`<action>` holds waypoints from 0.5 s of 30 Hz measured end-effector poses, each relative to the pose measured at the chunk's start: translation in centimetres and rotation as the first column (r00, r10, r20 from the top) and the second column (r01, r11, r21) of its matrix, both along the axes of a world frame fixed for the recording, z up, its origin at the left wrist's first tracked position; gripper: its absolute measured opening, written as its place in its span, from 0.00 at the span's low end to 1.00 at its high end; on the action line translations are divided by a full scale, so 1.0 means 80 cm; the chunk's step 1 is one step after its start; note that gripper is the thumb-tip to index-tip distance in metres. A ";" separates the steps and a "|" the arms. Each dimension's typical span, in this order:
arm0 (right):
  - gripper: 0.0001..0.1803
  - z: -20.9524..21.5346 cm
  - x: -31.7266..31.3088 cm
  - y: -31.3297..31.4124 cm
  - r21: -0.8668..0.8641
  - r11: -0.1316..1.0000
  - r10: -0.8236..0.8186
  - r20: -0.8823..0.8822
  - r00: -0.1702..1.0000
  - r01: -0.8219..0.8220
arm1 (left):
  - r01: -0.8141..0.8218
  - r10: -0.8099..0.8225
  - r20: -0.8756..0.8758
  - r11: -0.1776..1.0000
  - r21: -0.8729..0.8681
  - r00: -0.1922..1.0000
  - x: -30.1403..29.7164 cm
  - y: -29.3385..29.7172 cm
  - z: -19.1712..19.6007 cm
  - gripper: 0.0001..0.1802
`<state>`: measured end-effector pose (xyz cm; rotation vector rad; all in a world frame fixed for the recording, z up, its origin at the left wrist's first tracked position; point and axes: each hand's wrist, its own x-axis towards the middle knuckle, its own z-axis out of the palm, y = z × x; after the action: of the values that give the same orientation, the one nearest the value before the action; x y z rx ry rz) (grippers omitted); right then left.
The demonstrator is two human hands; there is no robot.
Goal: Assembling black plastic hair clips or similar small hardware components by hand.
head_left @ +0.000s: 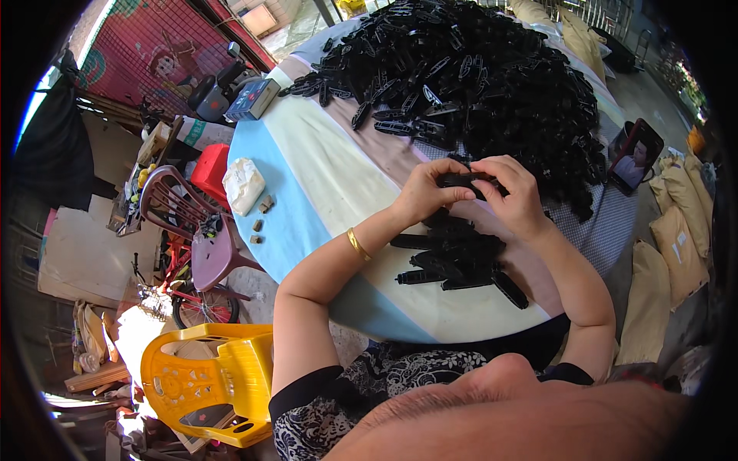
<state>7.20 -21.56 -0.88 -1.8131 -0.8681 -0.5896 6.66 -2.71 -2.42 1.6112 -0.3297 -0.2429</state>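
Note:
Both hands meet over the right half of a round table with a striped cloth (330, 184). Between them is a small, long black plastic part (460, 181), its ends pinched by my left hand (427, 187) and my right hand (513, 194). Fingers cover much of it, so its exact kind cannot be made out. Just below the hands lies a small pile of similar black parts (461, 257), pointing various ways. Beyond them a large heap of black parts (492, 84) covers the table's far side.
A phone (636, 156) stands upright at the table's right edge. On the left lie a white plastic bag (243, 186), small brown blocks (257, 226) and a box (252, 100). A yellow chair (207, 376) and a purple chair (211, 253) stand left; brown sacks (676, 253) lean at right.

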 end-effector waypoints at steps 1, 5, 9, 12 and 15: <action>0.09 0.000 0.000 0.000 -0.051 0.999 -0.016 0.075 0.997 0.019 | 0.001 -0.001 -0.001 1.000 0.000 1.000 -0.001 -0.001 -0.001 0.18; 0.08 0.000 0.000 -0.004 -0.141 0.990 -0.002 0.161 0.987 0.025 | -0.001 -0.009 -0.095 0.994 -0.112 0.995 -0.004 -0.003 0.002 0.17; 0.07 0.002 -0.003 -0.006 -0.203 0.976 -0.024 0.241 0.970 0.075 | -0.050 0.043 -0.092 0.996 -0.078 0.995 -0.002 -0.003 -0.003 0.18; 0.07 0.006 -0.007 -0.006 -0.307 0.939 -0.034 0.369 0.929 0.157 | -0.055 0.035 -0.138 0.988 -0.142 0.990 0.000 -0.001 -0.002 0.18; 0.06 0.005 -0.007 -0.009 -0.370 0.915 -0.011 0.379 0.926 0.163 | -0.038 -0.018 -0.222 0.968 -0.247 0.975 0.003 0.005 0.002 0.21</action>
<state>6.62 -22.24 -0.48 -2.1537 -1.2348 -0.8847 6.88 -2.31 -2.24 1.3209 -0.1710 -0.3573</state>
